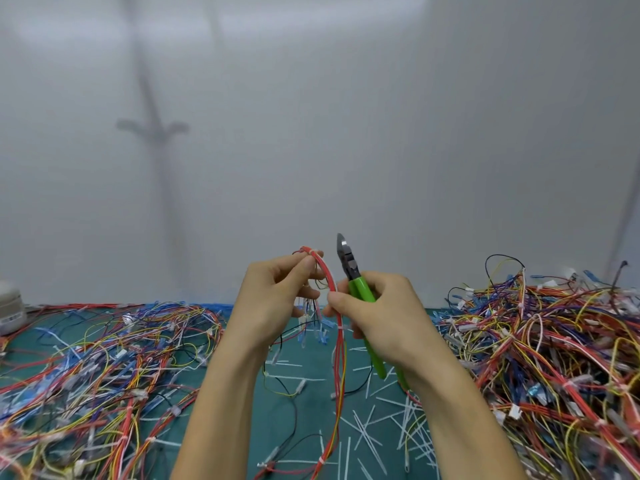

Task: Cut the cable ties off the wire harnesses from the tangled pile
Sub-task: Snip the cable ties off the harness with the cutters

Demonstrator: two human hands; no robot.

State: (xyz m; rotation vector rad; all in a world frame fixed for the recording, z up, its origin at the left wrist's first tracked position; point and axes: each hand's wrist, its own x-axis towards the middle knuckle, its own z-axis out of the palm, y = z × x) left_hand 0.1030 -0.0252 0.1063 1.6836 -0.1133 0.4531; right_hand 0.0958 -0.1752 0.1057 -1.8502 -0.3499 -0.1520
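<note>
My left hand [273,299] pinches the top of a red wire harness [341,351] where a white cable tie [313,252] wraps it. The harness arches over and hangs down between my hands to the mat. My right hand [377,313] grips green-handled cutters [360,289], their blades pointing up and closed, just right of the harness top; its thumb and forefinger also pinch the red wires lower down. Another white tie [342,327] sits on the harness below my right thumb.
A tall tangled pile of wire harnesses [540,355] lies on the right, a flatter spread of harnesses [104,368] on the left. Several cut white ties [374,434] litter the green mat [304,403] between. A white wall stands close behind; a grey object [10,313] sits far left.
</note>
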